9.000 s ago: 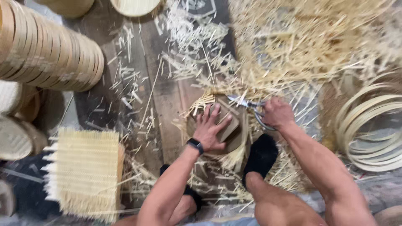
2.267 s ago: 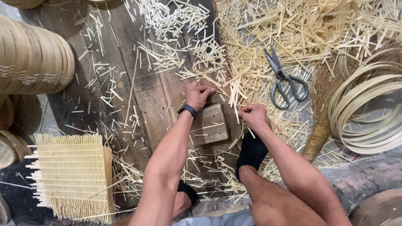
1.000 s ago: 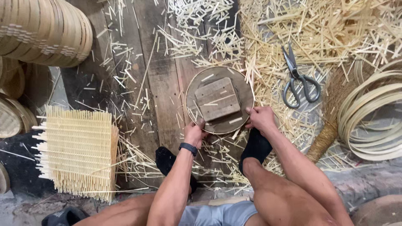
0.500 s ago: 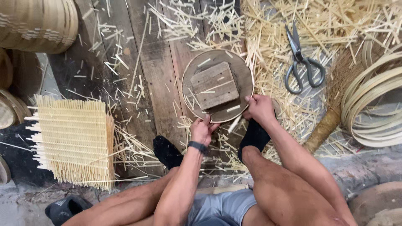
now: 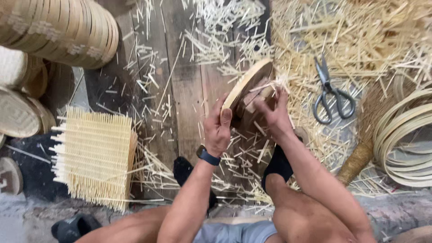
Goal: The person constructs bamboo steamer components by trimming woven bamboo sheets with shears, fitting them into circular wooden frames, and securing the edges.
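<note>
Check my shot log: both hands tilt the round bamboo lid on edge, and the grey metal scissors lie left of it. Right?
Not quite. In the head view the grey metal scissors lie right of the round bamboo lid; left hand and right hand do tilt it on edge.

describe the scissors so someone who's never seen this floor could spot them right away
Start from the big heap of pale bamboo slivers at the upper right. On its lower edge, right of the right hand, lie the grey metal scissors, blades pointing up. They are the only metal thing among straw-coloured bamboo.
</note>
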